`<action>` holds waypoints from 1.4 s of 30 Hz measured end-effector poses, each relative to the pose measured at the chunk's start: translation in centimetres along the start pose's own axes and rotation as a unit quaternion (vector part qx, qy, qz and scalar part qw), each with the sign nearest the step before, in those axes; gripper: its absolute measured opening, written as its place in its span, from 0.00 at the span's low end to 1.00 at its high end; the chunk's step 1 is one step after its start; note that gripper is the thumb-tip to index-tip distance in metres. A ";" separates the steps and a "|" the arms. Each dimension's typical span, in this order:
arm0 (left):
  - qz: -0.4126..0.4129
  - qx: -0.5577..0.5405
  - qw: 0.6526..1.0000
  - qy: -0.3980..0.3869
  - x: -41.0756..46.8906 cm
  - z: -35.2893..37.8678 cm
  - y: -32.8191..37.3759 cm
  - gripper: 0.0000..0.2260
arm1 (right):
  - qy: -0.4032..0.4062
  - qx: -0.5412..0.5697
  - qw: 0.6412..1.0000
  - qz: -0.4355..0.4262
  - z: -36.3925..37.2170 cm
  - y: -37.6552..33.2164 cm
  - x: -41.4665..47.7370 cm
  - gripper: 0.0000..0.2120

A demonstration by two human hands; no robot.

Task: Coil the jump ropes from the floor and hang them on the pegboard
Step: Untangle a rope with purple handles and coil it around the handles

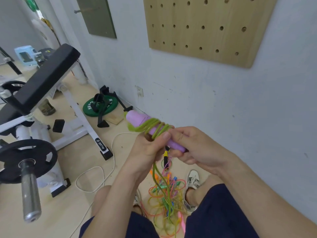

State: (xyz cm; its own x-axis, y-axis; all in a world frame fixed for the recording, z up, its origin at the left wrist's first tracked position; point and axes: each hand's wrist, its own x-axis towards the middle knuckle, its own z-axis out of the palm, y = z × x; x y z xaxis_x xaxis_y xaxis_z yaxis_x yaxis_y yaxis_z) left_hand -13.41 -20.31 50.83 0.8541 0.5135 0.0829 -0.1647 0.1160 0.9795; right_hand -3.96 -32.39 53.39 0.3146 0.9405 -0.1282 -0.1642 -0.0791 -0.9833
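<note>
Pinching glossy cord (154, 125): left hand (147, 148); gripping cylindrical pink handle (135, 118): right hand (197, 148).

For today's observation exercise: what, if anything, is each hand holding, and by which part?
Right hand grips the pink handle at its lower end; left hand pinches the green rope beside its coils.

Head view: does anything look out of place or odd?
Yes: jump ropes lie tangled in a heap on the floor by the shoes, and the pegboard shows only bare holes, no pegs in view.
</note>
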 end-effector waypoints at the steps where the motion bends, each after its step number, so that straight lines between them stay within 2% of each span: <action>1: -0.002 0.008 1.000 -0.003 0.2 0.1 0.1 0.13 | 0.041 -0.009 0.999 -0.012 0.1 0.1 0.2 0.15; 4: -0.004 0.126 0.992 0.015 0.2 0.3 0.6 0.05 | 0.157 -0.040 0.986 -0.042 0.0 0.0 0.6 0.14; 7: 0.037 0.297 0.952 0.058 -0.4 -0.2 0.2 0.01 | 0.262 -0.127 0.955 -0.059 -1.2 -0.2 1.2 0.17; 8: 0.086 0.387 0.916 0.063 -0.5 -0.5 -0.1 0.06 | 0.283 -0.177 0.941 -0.063 -1.6 -0.3 1.3 0.18; 10: 0.165 0.574 0.801 0.037 -0.5 -1.2 -0.8 0.14 | 0.287 -0.296 0.908 -0.073 -1.8 -0.1 1.6 0.19; 12: 0.212 0.670 0.711 0.027 -0.4 -1.3 -0.8 0.16 | 0.279 -0.409 0.866 -0.073 -1.7 0.1 1.7 0.18; 14: 0.227 0.718 0.658 0.013 -0.4 -1.0 -0.4 0.17 | 0.280 -0.498 0.818 -0.059 -1.8 0.1 1.8 0.18; 15: 0.221 0.721 0.657 -0.004 -0.6 -0.6 -0.1 0.17 | 0.280 -0.540 0.792 -0.052 -1.8 0.0 1.8 0.18; 16: 0.208 0.707 0.676 -0.014 -0.7 -0.3 0.4 0.14 | 0.277 -0.581 0.764 -0.042 -1.9 -0.1 1.8 0.18; 17: 0.175 0.667 0.723 -0.025 -0.8 0.0 0.9 0.10 | 0.268 -0.621 0.736 -0.036 -1.8 -0.3 1.8 0.18; 19: 0.063 0.469 0.881 -0.018 -0.8 0.7 2.1 0.05 | 0.235 -0.699 0.675 -0.041 -1.4 -0.4 1.8 0.18; 20: -0.013 0.336 0.942 -0.004 -0.7 0.9 2.5 0.05 | 0.218 -0.726 0.650 -0.051 -1.1 -0.5 1.7 0.18; 21: -0.078 0.212 0.974 0.013 -0.5 1.1 2.9 0.05 | 0.204 -0.743 0.634 -0.064 -0.9 -0.6 1.8 0.18; 23: -0.154 0.036 0.987 0.028 -0.5 1.1 3.6 0.06 | 0.180 -0.758 0.621 -0.083 -1.0 -0.8 1.9 0.16; 25: -0.167 -0.013 0.986 0.008 -0.9 0.5 4.3 0.05 | 0.156 -0.764 0.621 -0.084 -1.4 -0.7 1.7 0.15; 26: -0.150 0.022 0.988 -0.010 -1.1 0.3 4.9 0.05 | 0.140 -0.766 0.623 -0.079 -1.7 -0.5 1.5 0.15; 28: -0.087 0.218 0.971 -0.044 -1.2 -0.3 5.9 0.08 | 0.108 -0.762 0.635 -0.066 -1.9 0.0 0.8 0.16; 30: 0.013 0.451 0.891 -0.048 -0.7 -0.8 6.1 0.10 | 0.078 -0.754 0.649 -0.057 -1.8 0.1 0.1 0.18; 32: 0.123 0.590 0.795 -0.068 -0.3 -0.9 6.4 0.08 | 0.046 -0.749 0.658 -0.057 -1.6 -0.1 -0.2 0.22; 34: 0.238 0.628 0.731 -0.121 0.4 -1.3 6.6 0.06 | 0.030 -0.725 0.684 -0.068 -1.5 -0.2 -0.4 0.26; 36: 0.296 0.652 0.684 -0.140 1.4 -2.2 6.8 0.10 | 0.034 -0.666 0.742 -0.076 -1.6 -0.5 -0.6 0.30; 37: 0.307 0.660 0.673 -0.135 1.9 -2.8 6.7 0.13 | 0.035 -0.624 0.777 -0.073 -1.7 -0.9 -0.9 0.29; 38: 0.315 0.656 0.672 -0.136 2.5 -3.3 6.4 0.14 | 0.036 -0.579 0.811 -0.074 -1.7 -1.3 -1.1 0.29; 39: 0.320 0.634 0.688 -0.149 2.9 -3.6 6.0 0.15 | 0.035 -0.533 0.842 -0.078 -1.6 -1.9 -1.3 0.29; 40: 0.298 0.593 0.729 -0.170 3.2 -3.8 5.4 0.15 | 0.033 -0.480 0.873 -0.082 -1.5 -2.6 -1.6 0.30; 41: 0.253 0.528 0.789 -0.187 3.3 -3.5 5.0 0.14 | 0.032 -0.421 0.902 -0.086 -1.3 -3.2 -1.8 0.30; 42: 0.172 0.436 0.863 -0.188 3.1 -3.0 4.6 0.14 | 0.035 -0.362 0.927 -0.095 -1.1 -3.8 -1.9 0.28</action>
State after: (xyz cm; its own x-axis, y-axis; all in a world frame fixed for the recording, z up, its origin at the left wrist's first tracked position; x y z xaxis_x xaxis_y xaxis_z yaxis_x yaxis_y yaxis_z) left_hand -12.98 -15.63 55.08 0.9554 0.0587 0.2895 -0.1467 -0.7564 0.6375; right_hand -2.89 -34.25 57.19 0.3386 0.9381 0.0727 0.5618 -0.1395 -0.8154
